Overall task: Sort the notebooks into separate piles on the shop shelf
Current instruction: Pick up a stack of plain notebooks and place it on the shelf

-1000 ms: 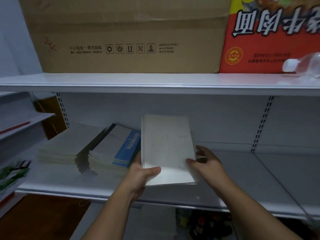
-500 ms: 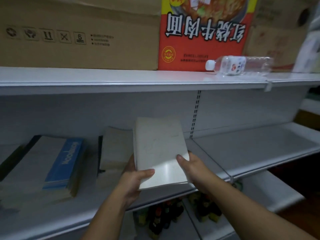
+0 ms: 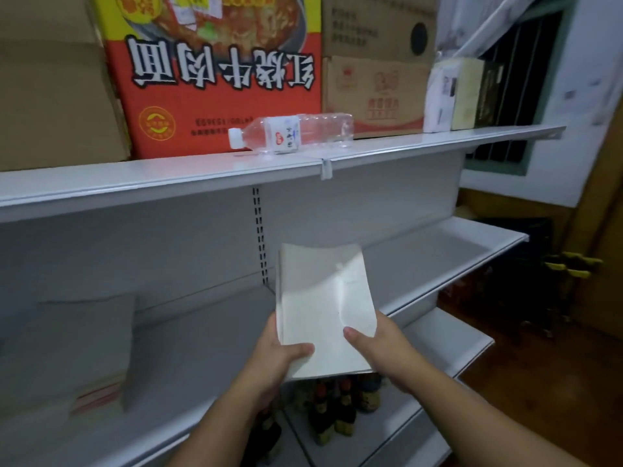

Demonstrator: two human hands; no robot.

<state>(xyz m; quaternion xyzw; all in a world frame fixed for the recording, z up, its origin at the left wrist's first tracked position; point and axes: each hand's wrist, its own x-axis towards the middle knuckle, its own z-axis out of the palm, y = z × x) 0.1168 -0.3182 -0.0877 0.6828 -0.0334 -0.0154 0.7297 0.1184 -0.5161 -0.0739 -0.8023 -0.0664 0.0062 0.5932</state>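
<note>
Now both hands, left hand point(image 3: 279, 357) and right hand point(image 3: 377, 348), grip the white notebook point(image 3: 320, 308), thumbs on top, above the shelf point(image 3: 209, 332).

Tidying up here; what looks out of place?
A water bottle lies on its side on the top shelf near the front edge, and the red noodle carton behind it stands upside down.

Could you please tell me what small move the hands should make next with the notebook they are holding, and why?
Probably lower the notebook onto the bare shelf just ahead to start a pile. Both the left hand and the right hand grip its lower corners above the shelf's front edge, and the existing pile lies well off to the left.
</note>
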